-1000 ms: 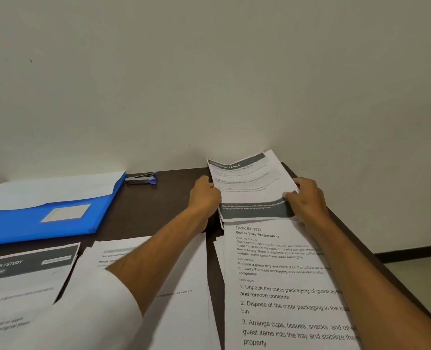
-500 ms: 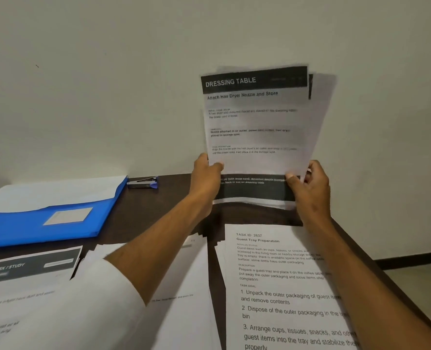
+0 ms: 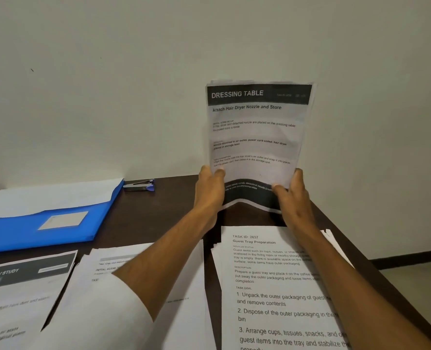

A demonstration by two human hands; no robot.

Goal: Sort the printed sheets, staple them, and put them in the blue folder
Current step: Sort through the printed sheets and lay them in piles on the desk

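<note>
Sheaf (image 3: 256, 137) of printed sheets held upright above the desk (image 3: 174, 205) at about 1 o'clock from frame centre, top page headed "DRESSING TABLE". Left hand (image 3: 209, 190) grasping the sheaf's lower left edge, thumb on the front; right hand (image 3: 291, 192) grasping the lower right edge — bottom margin bowed upward between the two. Folder (image 3: 42, 231), blue, flat on the desk at 9 o'clock, white paper showing from its top. Stapler (image 3: 139, 185) just beside the folder's far corner, at 10 o'clock. Three piles lying flat nearest the camera: left pile (image 3: 20, 294) at 8 o'clock, middle pile (image 3: 184, 286) under the left forearm, right pile (image 3: 272, 286) at 5 o'clock — top page reading "Guest Tray Preparation".
</note>
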